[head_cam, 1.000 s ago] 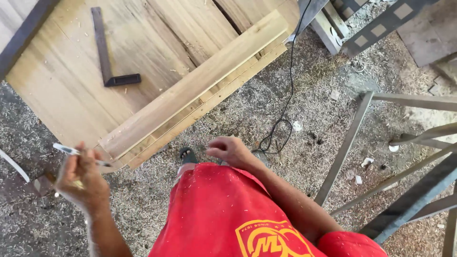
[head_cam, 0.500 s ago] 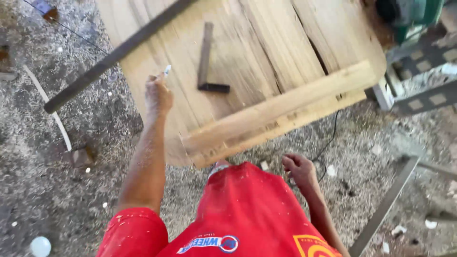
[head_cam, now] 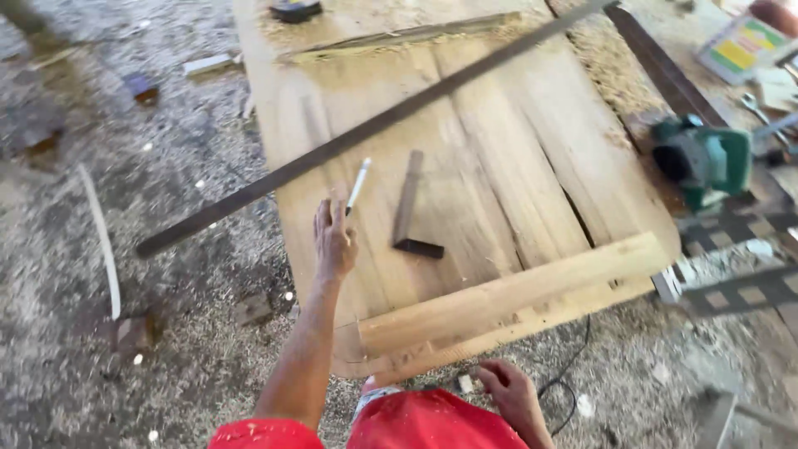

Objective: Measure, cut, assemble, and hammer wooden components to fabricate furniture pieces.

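The left hand (head_cam: pixel 334 241) closes its grip on a pencil (head_cam: pixel 358 185) pointing to 1 o'clock over the bench (head_cam: pixel 507 166); the right hand (head_cam: pixel 509 395) hangs half-open, holding nothing.

pale tan wooden panel (head_cam: pixel 515 166), dark try square (head_cam: pixel 411 212), white pencil (head_cam: pixel 358 185), green power tool (head_cam: pixel 702 158).

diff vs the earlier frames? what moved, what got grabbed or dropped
The left hand rose from low beside the board's end and reached forward over the wide wooden panel, its grip keeping the thin white pencil, now near the dark metal try square. The right hand dropped back below the pale wooden plank. Nothing was let go. Square, plank and panel stayed put.
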